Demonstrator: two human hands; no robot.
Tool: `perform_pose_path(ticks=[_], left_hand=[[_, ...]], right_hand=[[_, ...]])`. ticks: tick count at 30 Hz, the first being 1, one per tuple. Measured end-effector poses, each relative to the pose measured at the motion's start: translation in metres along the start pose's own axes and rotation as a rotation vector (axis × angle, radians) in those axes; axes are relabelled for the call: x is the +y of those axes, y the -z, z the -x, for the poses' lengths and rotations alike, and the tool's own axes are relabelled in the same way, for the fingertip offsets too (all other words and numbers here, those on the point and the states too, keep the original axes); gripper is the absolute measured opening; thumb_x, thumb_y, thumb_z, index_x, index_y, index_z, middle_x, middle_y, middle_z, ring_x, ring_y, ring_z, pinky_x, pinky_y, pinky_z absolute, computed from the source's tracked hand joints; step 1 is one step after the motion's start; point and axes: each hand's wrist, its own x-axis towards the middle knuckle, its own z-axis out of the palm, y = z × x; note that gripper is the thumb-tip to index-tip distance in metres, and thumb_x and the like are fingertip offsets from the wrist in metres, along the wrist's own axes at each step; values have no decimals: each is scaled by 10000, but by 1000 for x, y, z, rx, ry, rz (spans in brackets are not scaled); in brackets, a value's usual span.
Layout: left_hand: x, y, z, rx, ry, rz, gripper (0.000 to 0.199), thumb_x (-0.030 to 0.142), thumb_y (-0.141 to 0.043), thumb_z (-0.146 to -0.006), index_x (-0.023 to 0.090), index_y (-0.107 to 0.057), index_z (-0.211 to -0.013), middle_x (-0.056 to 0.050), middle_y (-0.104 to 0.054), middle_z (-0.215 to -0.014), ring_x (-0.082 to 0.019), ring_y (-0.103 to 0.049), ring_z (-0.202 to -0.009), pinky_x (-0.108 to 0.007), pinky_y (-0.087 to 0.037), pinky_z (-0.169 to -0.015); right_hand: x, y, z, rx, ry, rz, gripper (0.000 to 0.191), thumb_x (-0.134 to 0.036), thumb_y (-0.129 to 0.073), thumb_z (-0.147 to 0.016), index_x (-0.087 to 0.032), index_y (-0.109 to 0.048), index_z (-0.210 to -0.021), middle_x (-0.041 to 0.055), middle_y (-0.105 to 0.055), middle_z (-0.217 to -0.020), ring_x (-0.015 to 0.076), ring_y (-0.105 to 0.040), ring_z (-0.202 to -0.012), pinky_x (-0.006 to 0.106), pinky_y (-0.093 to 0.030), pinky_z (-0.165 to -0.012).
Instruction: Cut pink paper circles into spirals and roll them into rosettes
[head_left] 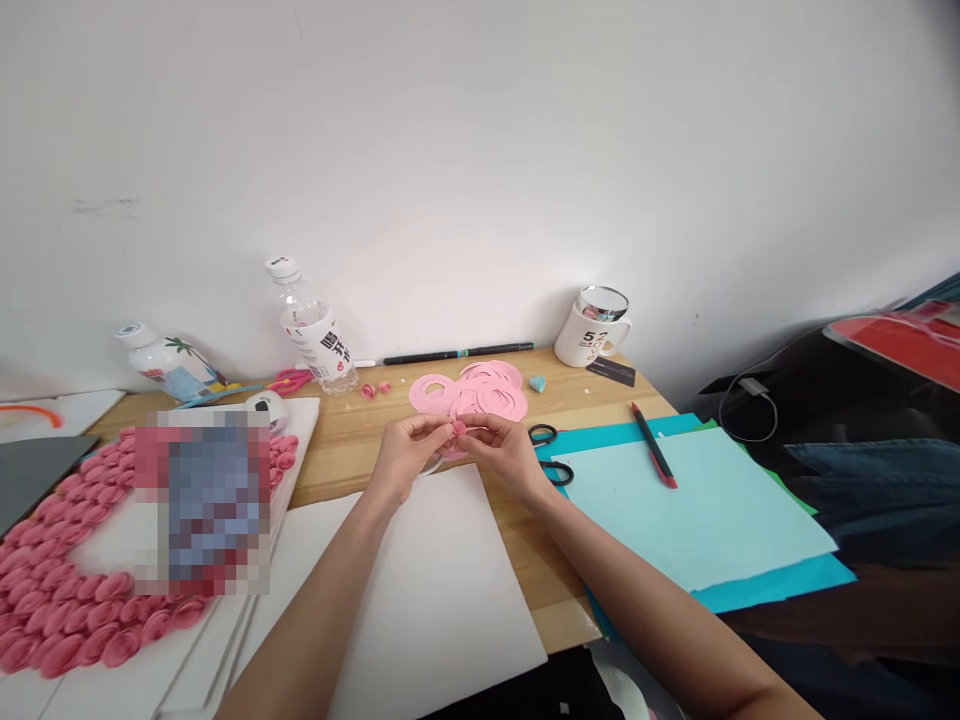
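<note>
Between the fingertips of both hands is a small pink paper roll [458, 428], held above the wooden table [337, 450]. My left hand [409, 450] pinches it from the left, and my right hand [499, 447] grips it from the right. Just behind the hands lies a pile of pink paper rings [487, 388]. Black-handled scissors [556, 472] rest beside my right hand, their blades hidden. Below my forearms is a white sheet [450, 590]. Two small pink rolls [368, 391] sit behind and left of the hands.
Pink paper flowers [97, 610] cover a white board at the left. A clear bottle [319, 340] and a white mug [585, 338] stand near the wall. Light blue paper [697, 510] lies at the right, with a black and red pen [654, 447] on it.
</note>
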Motion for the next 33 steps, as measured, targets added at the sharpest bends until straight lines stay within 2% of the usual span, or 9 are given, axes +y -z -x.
perform_pose_path(ticks=[4,8,14,16,20,21,23,28,33], left_hand=[[0,1,-1,20,-7,-9,197,326,-664,-657,135,-703,-688,-30,-661,-631,-115,-578,-590,-231,-473,-601],[-3,4,-3,8,-5,14,234,347,-638,-683,120,-693,-674,-54,-668,-673,-117,-577,-593,-234,-467,-588],[-3,7,-5,3,-13,64,255,361,-648,-674,107,-677,-658,-50,-649,-640,-120,-569,-572,-263,-483,-607],[-1,8,-6,93,-24,103,231,336,-657,-658,107,-677,-676,-46,-650,-649,-123,-574,-578,-270,-488,-617],[3,16,-12,518,-157,318,103,183,-619,-643,120,-658,-714,-22,-655,-716,-81,-549,-575,-231,-471,-608],[4,20,-14,595,-187,386,87,146,-596,-642,121,-649,-707,-22,-657,-746,-66,-536,-563,-213,-459,-588],[5,28,-18,699,-143,536,81,76,-576,-613,116,-621,-666,-9,-640,-683,-54,-530,-534,-191,-442,-554],[5,42,-24,798,-95,619,101,22,-534,-611,120,-551,-623,31,-568,-528,-46,-505,-451,-181,-433,-505],[6,45,-25,803,-85,653,120,6,-552,-600,116,-550,-649,32,-560,-500,-52,-511,-442,-182,-436,-500]], right_hand=[[7,3,-3,11,16,-25,374,-335,-750,-595,-164,-647,-912,54,-711,-842,211,-676,-780,380,-548,-762],[11,4,-6,8,15,-31,352,-300,-752,-590,-164,-649,-898,45,-707,-839,191,-673,-760,365,-540,-765],[7,1,-9,14,30,94,276,-277,-739,-588,-153,-651,-819,46,-699,-800,185,-664,-741,336,-540,-722],[6,0,-16,5,41,169,251,-278,-727,-595,-152,-650,-799,53,-699,-811,187,-664,-743,327,-539,-712],[7,-7,-50,1,118,407,185,-239,-668,-652,-143,-636,-807,71,-700,-851,172,-667,-752,288,-538,-687],[7,-11,-62,-5,143,496,166,-224,-645,-672,-142,-632,-817,70,-701,-856,160,-667,-741,273,-537,-673],[8,-20,-87,-4,162,553,170,-187,-645,-666,-141,-634,-830,69,-702,-849,155,-663,-729,257,-530,-640],[18,-49,-136,7,170,690,171,-106,-682,-609,-160,-654,-768,31,-708,-762,153,-655,-714,267,-512,-690],[33,-63,-154,13,132,766,217,-134,-736,-575,-185,-666,-774,17,-711,-749,155,-660,-722,249,-508,-692]])
